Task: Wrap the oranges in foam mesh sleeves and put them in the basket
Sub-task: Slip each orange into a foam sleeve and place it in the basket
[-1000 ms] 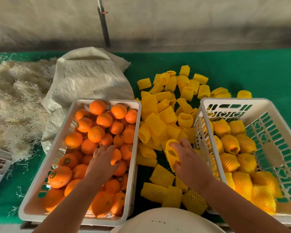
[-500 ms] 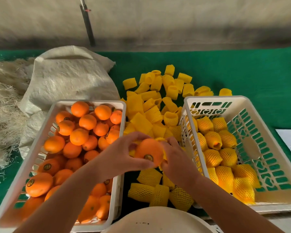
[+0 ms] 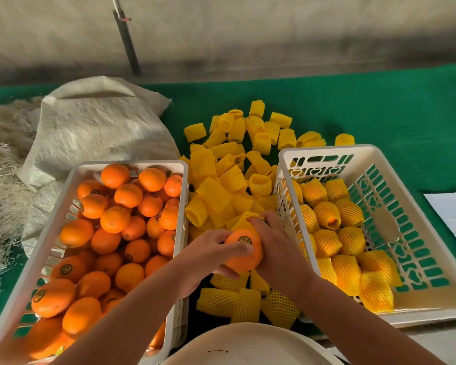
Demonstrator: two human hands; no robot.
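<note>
Both hands are meeting over the gap between the two baskets, at about 6 o'clock from the sleeve pile. The left hand is gripping an orange with curled fingers, while the right hand is pinching a sleeve bunched against the orange's far side, not yet stretched over it. The risk, as I judge it, is that the sleeve mouth is staying collapsed: pushing the round, smooth orange against it could fold or tear the mesh, or squirt the orange out of the left hand onto the loose sleeves on the bench. Compared with half a second ago, the orange is sitting lower and nearer the right basket at 3 o'clock, its label is turning upward, and the sleeve is showing above it; the left basket looks unchanged.
</note>
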